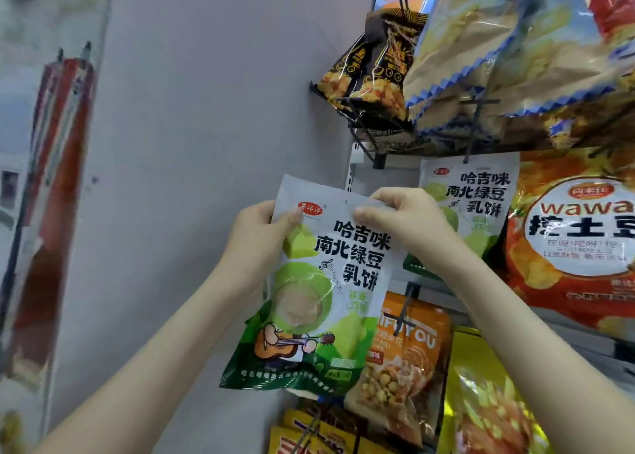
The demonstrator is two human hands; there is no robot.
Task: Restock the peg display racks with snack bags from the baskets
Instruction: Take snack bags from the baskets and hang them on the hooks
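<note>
Our left grip (256, 237) is clenched on the upper left edge of a green-and-white snack bag (309, 299), with the thumb on the front. Our right grip (409, 219) pinches the bag's top edge near its right corner, thumb in front and fingers behind. Between the two, the bag is held upright in the air in front of the grey wall (206, 109). Just to its right a matching bag (481, 206) hangs from a black peg (476, 127) of the rack (379, 160), and our right wrist crosses that bag's lower left corner. The held bag's lower right part covers the edge of an orange bag (412, 350) hanging below. Further right hangs a red-orange crisp bag (577, 240). Above are black-and-yellow bags (371, 72) and pale bags (498, 58) with blue zigzag edges. At the bottom are yellow bags (316, 433).
</note>
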